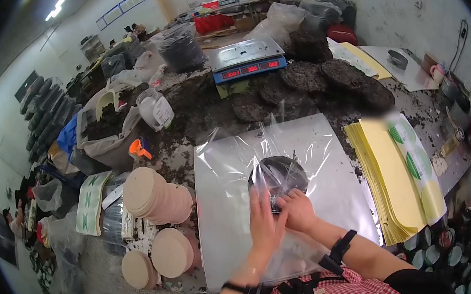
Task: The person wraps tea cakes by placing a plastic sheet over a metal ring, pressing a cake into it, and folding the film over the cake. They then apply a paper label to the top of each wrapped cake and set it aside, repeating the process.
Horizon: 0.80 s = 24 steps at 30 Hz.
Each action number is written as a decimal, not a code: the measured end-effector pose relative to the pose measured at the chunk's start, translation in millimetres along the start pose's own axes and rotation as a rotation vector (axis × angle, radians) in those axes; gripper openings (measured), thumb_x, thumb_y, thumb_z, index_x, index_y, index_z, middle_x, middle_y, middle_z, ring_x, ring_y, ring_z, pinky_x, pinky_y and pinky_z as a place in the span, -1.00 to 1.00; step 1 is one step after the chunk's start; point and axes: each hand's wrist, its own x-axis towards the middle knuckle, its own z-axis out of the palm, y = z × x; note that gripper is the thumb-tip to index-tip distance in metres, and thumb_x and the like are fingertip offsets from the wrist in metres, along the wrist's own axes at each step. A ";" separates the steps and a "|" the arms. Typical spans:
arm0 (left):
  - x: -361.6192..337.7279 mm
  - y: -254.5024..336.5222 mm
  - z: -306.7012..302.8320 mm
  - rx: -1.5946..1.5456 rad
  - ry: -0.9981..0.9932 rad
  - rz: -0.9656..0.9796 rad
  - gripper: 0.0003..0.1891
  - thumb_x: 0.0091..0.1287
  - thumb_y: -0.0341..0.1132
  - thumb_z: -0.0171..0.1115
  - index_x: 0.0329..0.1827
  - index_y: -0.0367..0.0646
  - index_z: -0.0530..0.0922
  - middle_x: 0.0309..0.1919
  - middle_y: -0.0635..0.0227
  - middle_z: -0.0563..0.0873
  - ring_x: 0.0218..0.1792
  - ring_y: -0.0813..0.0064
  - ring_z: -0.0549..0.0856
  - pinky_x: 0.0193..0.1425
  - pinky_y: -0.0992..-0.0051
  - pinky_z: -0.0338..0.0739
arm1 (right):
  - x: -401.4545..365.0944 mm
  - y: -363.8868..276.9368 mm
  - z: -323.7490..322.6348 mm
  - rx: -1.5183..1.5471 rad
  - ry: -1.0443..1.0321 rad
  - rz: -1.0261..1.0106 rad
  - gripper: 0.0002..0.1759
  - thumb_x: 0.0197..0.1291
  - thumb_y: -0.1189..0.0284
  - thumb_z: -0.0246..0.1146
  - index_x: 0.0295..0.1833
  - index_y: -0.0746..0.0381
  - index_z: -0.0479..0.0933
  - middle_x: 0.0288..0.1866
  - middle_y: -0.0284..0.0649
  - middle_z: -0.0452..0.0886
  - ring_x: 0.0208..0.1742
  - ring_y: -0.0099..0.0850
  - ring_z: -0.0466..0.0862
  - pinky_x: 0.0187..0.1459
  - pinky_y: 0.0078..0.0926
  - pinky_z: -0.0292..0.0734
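A dark round cake [284,172] of pressed, leaf-like material lies on a shiny metal sheet [224,205], partly covered by clear plastic film [269,139]. The film is crinkled and spreads out beyond the far side of the cake. My left hand [265,224] rests along the cake's near left edge, fingers stretched forward over the film. At the near edge, my right hand [299,210] is closed, its curled fingers pinching what looks like gathered film. Both hands nearly touch there, and the exact grip is partly hidden.
Stacked beige round discs [147,193] stand on the left, near an orange tape dispenser [140,149]. A digital scale [247,59] sits behind, beside loose dark leaves and dark cakes [303,77]. Yellow sheets [385,177] and a green-white printed roll [418,168] lie on the right.
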 end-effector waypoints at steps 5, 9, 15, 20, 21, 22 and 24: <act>84.3 2.6 24.9 0.253 -0.657 -0.537 -0.48 0.27 -0.38 0.35 0.27 -0.28 0.40 0.29 -0.11 0.48 0.36 -0.11 0.47 0.40 0.11 0.44 | -32.1 11.2 -47.6 0.271 -0.016 -0.180 -0.66 0.03 0.27 0.51 -0.16 0.24 0.66 -0.26 -0.12 0.68 -0.02 -0.06 0.67 0.13 -0.15 0.55; 68.4 -10.9 45.7 0.478 -0.044 0.190 -0.59 0.11 -0.53 0.35 0.04 -0.21 0.47 -0.01 0.06 0.59 0.10 0.03 0.61 0.15 0.16 0.57 | -31.2 38.6 -39.5 0.246 0.573 0.679 -0.44 0.05 0.30 0.53 0.16 0.26 0.58 0.08 -0.06 0.64 0.21 -0.11 0.58 0.31 -0.15 0.45; 103.6 -36.7 30.4 0.094 -0.505 -0.518 -0.51 0.36 0.10 0.32 -0.19 -0.28 0.64 -0.30 0.02 0.77 -0.22 -0.15 0.75 -0.04 0.06 0.65 | 40.0 58.9 -30.8 0.253 -0.185 0.582 -0.06 -0.02 0.46 0.48 0.56 0.23 0.31 0.49 0.07 0.41 0.58 -0.03 0.29 0.54 -0.13 0.22; 83.1 -31.2 60.9 0.367 -0.381 -0.335 -0.64 0.42 -0.04 0.17 -0.22 -0.20 0.63 -0.36 0.11 0.79 -0.26 0.05 0.82 -0.30 0.21 0.71 | 54.9 15.1 -46.3 0.786 0.028 0.184 -0.18 0.10 0.59 0.34 0.55 0.24 0.34 0.50 0.06 0.47 0.43 0.05 0.53 0.45 -0.20 0.45; 79.8 -24.5 42.4 0.297 -0.508 -0.317 -0.69 0.38 -0.14 0.21 -0.11 -0.25 0.62 -0.21 0.05 0.77 -0.12 0.02 0.78 -0.13 0.15 0.68 | 52.7 9.4 -41.5 0.720 -0.164 0.168 -0.26 0.13 0.61 0.31 0.50 0.29 0.39 0.48 0.06 0.49 0.38 0.04 0.58 0.40 -0.22 0.52; 76.6 -17.1 23.4 0.221 -0.635 -0.305 -0.69 0.33 -0.25 0.24 0.01 -0.29 0.61 -0.07 0.00 0.76 0.02 -0.02 0.75 0.04 0.10 0.66 | 50.7 6.4 -32.7 0.728 -0.161 0.177 -0.26 0.13 0.61 0.31 0.50 0.29 0.39 0.48 0.06 0.49 0.38 0.04 0.58 0.40 -0.22 0.52; 49.5 -7.1 -15.5 0.045 -0.283 -0.009 -0.52 0.31 -0.37 0.34 0.28 -0.38 0.53 0.08 -0.09 0.69 0.19 0.00 0.67 0.28 0.24 0.56 | 44.1 5.5 -14.2 0.340 -0.174 0.228 -0.40 0.18 0.61 0.22 0.41 0.33 0.47 0.50 0.05 0.48 0.42 -0.02 0.55 0.43 -0.19 0.47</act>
